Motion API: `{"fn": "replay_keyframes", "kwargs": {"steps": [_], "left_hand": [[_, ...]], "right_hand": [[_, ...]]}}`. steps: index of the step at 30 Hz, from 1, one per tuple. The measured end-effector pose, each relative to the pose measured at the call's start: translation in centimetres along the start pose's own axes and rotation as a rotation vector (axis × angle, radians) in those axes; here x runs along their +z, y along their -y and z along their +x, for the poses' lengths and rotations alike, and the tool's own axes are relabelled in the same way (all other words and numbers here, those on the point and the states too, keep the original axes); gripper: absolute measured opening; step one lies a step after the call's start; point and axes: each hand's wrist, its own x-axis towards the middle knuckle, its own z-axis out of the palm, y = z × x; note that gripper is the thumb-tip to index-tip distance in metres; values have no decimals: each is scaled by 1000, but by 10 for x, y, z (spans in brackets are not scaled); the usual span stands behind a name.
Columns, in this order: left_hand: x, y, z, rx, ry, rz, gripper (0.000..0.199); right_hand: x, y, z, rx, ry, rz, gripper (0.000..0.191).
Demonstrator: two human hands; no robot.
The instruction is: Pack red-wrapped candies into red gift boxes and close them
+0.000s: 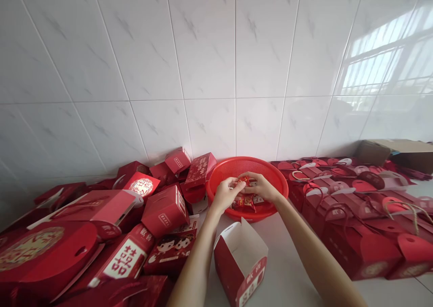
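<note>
Both my hands meet above a red plastic basket [248,165] by the tiled wall. My left hand [227,193] is closed, its thumb and fingers pinching a red-wrapped candy [245,179]. On the candy's other side my right hand [262,187] is closed too, fingertips against the wrapper; the fingers partly hide it. More wrapped candies [246,202] lie in the basket below. Between my forearms an open red gift box [230,262] stands upright, its top toward me and its pale inside showing; the part of it I see holds nothing.
At left, red gift boxes [165,212] lie in a loose heap. Rows of closed red boxes with cord handles [361,239] stand at right. A brown cardboard box [402,151] sits at the far right, and the white tiled wall [209,63] rises behind.
</note>
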Motion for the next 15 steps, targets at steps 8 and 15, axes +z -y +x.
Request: {"fn": "replay_keyframes", "kwargs": {"steps": [8, 15], "left_hand": [[-1, -3, 3, -63, -127, -226, 25], [-9, -9, 5, -151, -178, -496, 22]], "right_hand": [[-4, 4, -3, 174, 35, 138, 62], [-5, -3, -1, 208, -258, -31, 50]]}}
